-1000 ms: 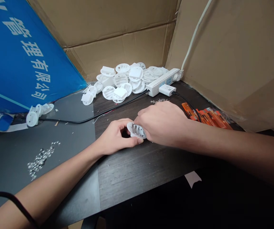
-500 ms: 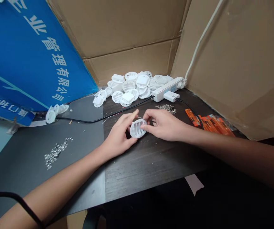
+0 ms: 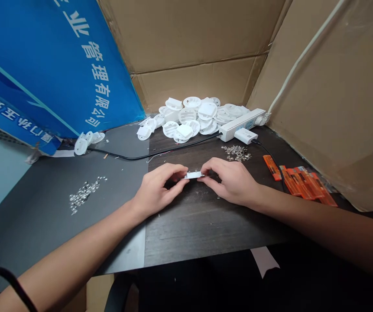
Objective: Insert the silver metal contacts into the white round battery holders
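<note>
Over the dark table, a round white plastic battery holder is held edge-on between my two hands. My left hand pinches its left rim between thumb and fingers. On the opposite rim, the thumb and fingers of my right hand are closed in the same way. Small metal bits seem to stick up from its top edge, too small to make out. Just beyond my right hand lies a pile of small metal contact pieces. Farther back is a heap of similar white plastic discs.
A white power strip with a plugged-in adapter stands at the back right. A black cable crosses the table. Orange packets lie right, shiny small metal parts left. Cardboard and a blue panel wall the back.
The battery holder has turned from showing its slotted face to edge-on. My right hand has shifted from its face to its right rim, and the thin tool-like piece there no longer shows. The view has shifted slightly.
</note>
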`<action>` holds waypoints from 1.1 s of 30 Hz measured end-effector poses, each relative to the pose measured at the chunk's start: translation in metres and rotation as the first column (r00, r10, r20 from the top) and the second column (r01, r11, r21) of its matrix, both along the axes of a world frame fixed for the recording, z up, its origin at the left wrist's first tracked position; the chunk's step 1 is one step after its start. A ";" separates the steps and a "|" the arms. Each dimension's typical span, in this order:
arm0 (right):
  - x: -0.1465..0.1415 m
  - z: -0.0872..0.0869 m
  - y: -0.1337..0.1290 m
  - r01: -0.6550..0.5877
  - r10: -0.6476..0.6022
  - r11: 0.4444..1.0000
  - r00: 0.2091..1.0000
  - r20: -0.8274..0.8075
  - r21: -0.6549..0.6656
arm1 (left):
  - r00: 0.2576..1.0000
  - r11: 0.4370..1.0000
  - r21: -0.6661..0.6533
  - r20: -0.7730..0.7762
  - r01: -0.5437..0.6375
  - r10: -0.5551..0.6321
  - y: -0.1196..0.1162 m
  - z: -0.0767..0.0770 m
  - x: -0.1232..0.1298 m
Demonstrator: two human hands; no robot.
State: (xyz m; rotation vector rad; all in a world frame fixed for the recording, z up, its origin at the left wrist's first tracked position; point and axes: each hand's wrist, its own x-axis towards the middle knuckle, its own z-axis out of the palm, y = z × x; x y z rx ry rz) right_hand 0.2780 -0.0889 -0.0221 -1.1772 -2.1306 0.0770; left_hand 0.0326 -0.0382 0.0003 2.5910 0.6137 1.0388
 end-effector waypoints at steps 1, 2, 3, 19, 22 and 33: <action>-0.001 0.000 0.000 -0.004 0.003 1.000 1.000 0.013 0.028 | 1.000 1.000 0.013 0.003 0.009 -0.009 0.000 0.000 0.001; -0.001 -0.001 -0.001 -0.013 0.011 0.998 1.000 0.026 0.055 | 1.000 1.000 0.019 0.002 0.018 -0.018 0.001 0.000 0.001; -0.002 0.000 -0.001 -0.026 0.023 0.996 0.999 0.036 0.084 | 1.000 0.999 0.022 -0.001 0.025 -0.025 0.001 0.000 0.001; -0.024 0.021 0.000 -0.105 -0.111 0.939 0.809 -0.577 -0.328 | 0.995 0.965 -0.241 0.010 0.099 -0.099 0.005 -0.002 -0.001; -0.029 0.029 0.001 -0.154 -0.215 0.872 0.733 -0.645 -0.466 | 0.987 0.889 -0.437 -0.012 0.139 -0.160 0.010 -0.003 -0.003; -0.016 0.046 0.001 -0.104 -0.123 0.805 0.934 -0.337 -0.584 | 0.975 0.524 -0.828 0.115 0.200 -0.191 0.009 0.008 0.001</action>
